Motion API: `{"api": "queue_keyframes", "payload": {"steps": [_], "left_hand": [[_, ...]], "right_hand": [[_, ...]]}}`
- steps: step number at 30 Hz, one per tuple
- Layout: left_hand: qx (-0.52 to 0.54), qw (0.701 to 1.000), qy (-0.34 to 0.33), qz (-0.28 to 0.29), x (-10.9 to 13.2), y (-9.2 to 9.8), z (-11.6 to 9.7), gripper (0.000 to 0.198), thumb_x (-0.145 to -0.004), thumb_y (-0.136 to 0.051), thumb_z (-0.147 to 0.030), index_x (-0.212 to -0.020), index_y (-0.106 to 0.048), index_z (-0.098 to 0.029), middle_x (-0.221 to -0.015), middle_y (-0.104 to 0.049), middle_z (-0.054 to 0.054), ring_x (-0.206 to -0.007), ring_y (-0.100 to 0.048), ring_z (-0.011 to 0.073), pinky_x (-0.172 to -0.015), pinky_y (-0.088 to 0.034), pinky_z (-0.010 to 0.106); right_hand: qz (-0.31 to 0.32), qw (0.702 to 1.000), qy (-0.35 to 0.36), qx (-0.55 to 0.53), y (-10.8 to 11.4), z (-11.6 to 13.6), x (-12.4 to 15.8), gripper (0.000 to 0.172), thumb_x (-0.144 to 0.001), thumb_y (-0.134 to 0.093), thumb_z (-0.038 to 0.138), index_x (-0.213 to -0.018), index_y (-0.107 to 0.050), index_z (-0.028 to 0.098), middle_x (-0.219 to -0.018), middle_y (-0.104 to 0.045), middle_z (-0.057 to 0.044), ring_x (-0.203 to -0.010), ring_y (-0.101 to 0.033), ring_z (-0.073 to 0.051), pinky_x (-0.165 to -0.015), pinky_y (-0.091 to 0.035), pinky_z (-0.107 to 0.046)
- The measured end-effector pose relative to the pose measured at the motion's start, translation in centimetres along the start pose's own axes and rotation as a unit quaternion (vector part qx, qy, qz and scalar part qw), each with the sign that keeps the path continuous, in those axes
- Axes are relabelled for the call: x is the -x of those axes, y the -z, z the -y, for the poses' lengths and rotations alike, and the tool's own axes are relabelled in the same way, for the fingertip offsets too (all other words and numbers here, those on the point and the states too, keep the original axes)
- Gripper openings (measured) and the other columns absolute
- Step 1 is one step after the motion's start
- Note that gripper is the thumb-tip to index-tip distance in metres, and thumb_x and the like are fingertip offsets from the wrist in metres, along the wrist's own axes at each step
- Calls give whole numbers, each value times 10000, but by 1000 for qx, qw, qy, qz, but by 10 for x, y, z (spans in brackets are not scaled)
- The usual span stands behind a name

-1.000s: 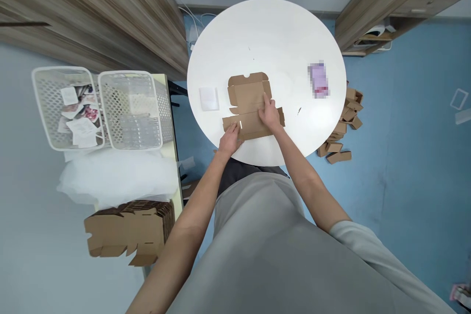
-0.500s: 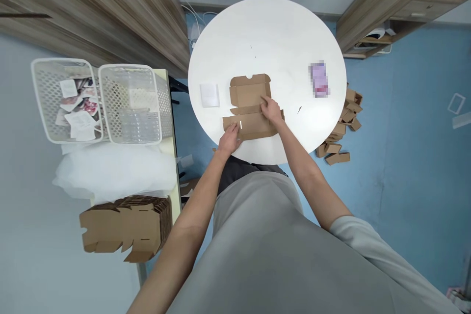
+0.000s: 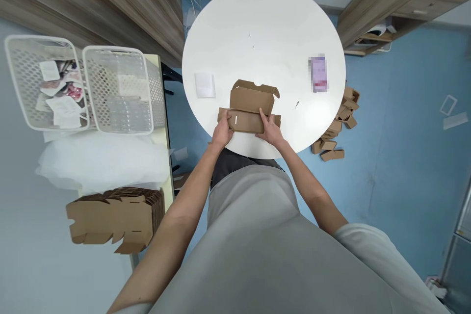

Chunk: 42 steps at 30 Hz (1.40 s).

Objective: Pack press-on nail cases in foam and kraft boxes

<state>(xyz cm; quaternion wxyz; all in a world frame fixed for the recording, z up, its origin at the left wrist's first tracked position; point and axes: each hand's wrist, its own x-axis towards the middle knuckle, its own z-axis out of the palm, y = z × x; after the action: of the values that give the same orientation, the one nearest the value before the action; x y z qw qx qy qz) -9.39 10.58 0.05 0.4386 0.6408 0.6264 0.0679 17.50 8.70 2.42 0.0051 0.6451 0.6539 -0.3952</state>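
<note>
A partly folded cardboard box (image 3: pixel 246 121) lies at the near edge of the round white table (image 3: pixel 272 19). Its lid panel (image 3: pixel 252 98) tilts up on the far side, with the tabbed edge pointing away from me. My left hand (image 3: pixel 222 131) grips the box's left end, beside a small white slot. At the right part of the front wall, my right hand (image 3: pixel 271 131) holds the box, thumb toward the fold and fingers at the near side. Some fingertips are hidden behind the cardboard.
A white square packet (image 3: pixel 205 85) lies left on the table, a blurred purple item (image 3: pixel 318 73) right. Left stand white baskets (image 3: pixel 149 93), white wrapping (image 3: pixel 106 159) and flat cardboard blanks (image 3: pixel 110 218). Small folded boxes (image 3: pixel 333 144) lie on the floor at right.
The lid panel has risen from nearly flat to tilted. My right hand has moved from the middle fold down to the front wall. The left hand now grips the left end.
</note>
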Motion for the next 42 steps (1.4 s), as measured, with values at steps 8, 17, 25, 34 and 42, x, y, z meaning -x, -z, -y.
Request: {"api": "queue_keyframes", "payload": {"steps": [8, 17, 25, 34, 42], "left_hand": [[-90, 995, -23, -17, -15, 1, -11, 710, -870, -647, -51, -1540, -641, -286, -1494, -643, 132, -1490, -579, 348, -1262, -540, 500], [-47, 996, 9, -79, 3, 0, -8, 614, -970, -698, -181, -1568, -631, -299, -1857, -294, 94, -1708, -331, 379, -1354, -400, 561], [38, 996, -22, -75, 18, -9, -33, 780, -1129, -532, -456, -1811, -203, -268, -1708, -555, 167, -1327, -724, 272, -1128, -608, 426], [-55, 987, 140, -63, 6, -15, -32, 167, -1051, -593, -326, -1115, -714, -230, -1121, -814, 118, -1130, -761, 313, -1017, -571, 424], [-102, 982, 155, -45, 0, -10, -40, 79, -1006, -594, -252, -1006, -673, -246, -1020, -765, 134, -1047, -740, 354, -936, -556, 462]], "right_hand": [[-3, 1000, -13, 0, 3, 4, -5, 1336, -861, -890, 258, -1832, 17, 396, -1716, -394, -214, -1427, -625, -444, -1049, -646, -565], [3, 1000, -19, 11, 3, 6, -5, 1285, -871, -875, 260, -1836, -38, 397, -1741, -375, -213, -1378, -663, -457, -998, -665, -552], [-5, 1000, -9, 19, -2, 6, -6, 1259, -873, -867, 265, -1838, -66, 376, -1735, -390, -223, -1360, -677, -442, -980, -670, -525], [16, 999, -2, 33, -1, 10, -5, 1269, -857, -896, 269, -1834, -95, 383, -1802, -303, -209, -1472, -599, -465, -1009, -672, -537], [-6, 999, 7, -39, 2, 15, 10, 1152, -894, -901, 379, -1821, -220, 319, -1834, -233, -223, -1570, -513, -444, -1135, -610, -568]]}}
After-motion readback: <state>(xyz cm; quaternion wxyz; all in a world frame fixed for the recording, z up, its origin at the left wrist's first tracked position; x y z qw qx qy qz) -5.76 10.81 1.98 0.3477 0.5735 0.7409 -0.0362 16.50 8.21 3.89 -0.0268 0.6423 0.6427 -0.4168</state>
